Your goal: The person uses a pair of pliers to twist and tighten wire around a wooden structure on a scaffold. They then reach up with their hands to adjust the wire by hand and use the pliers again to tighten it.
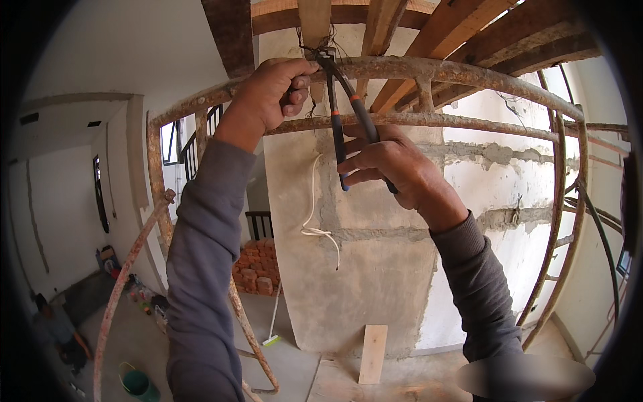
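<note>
My right hand (389,163) holds the dark handles of a pair of pincers (357,110) with orange bands, the handles spread apart. The tool's metal jaws are up at a tangle of thin dark tie wire (314,47), in front of a wooden beam (314,22) and beside the upper rusty scaffold rail (382,66). My left hand (281,90) is raised just left of the jaws, thumb and index finger pinched together near the wire; whether a wire end is between them I cannot tell. A lower rusty rail (402,119) runs behind the tool.
Timber beams (442,30) cross overhead. Scaffold frames stand at both sides. A white cable (314,201) hangs from the patched wall (371,281). Below are stacked bricks (256,266), a board (373,354), a squeegee or broom (272,339) and a green bucket (139,386). A person (63,334) is low at left.
</note>
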Action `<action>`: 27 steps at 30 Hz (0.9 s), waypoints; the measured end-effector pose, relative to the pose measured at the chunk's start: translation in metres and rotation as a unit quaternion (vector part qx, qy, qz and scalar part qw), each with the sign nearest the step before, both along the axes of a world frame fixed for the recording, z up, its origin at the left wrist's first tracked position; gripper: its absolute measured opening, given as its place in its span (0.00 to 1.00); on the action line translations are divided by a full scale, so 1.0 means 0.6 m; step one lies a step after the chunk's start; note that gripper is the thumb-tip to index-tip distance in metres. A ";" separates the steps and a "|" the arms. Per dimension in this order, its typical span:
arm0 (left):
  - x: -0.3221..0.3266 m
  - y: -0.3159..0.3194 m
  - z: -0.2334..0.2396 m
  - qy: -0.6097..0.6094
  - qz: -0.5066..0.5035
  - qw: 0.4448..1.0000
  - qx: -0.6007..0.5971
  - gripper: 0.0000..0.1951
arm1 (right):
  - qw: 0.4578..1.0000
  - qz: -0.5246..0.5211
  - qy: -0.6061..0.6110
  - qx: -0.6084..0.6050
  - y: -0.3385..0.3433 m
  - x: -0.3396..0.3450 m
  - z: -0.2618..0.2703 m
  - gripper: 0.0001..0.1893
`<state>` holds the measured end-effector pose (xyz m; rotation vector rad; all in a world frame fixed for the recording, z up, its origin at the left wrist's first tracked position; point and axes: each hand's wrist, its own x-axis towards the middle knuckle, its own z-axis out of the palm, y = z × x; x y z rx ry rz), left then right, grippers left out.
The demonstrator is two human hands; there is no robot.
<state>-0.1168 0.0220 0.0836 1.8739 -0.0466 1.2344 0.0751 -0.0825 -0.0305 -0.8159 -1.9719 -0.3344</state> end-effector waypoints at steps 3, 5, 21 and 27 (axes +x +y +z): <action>0.012 -0.009 -0.010 -0.030 0.055 0.998 0.022 0.09 | 0.986 -0.014 -0.145 0.079 0.027 0.046 0.011 0.23; 0.018 -0.019 -0.026 -0.051 0.110 0.991 0.049 0.09 | 0.988 0.064 -0.124 0.074 0.034 0.054 0.012 0.23; 0.024 -0.013 -0.089 -0.008 0.290 0.910 0.296 0.20 | 0.970 0.212 0.096 -0.076 0.002 0.013 0.002 0.13; 0.041 -0.037 -0.137 0.066 0.284 0.936 0.197 0.14 | 0.910 0.238 0.242 -0.239 -0.051 -0.013 -0.017 0.23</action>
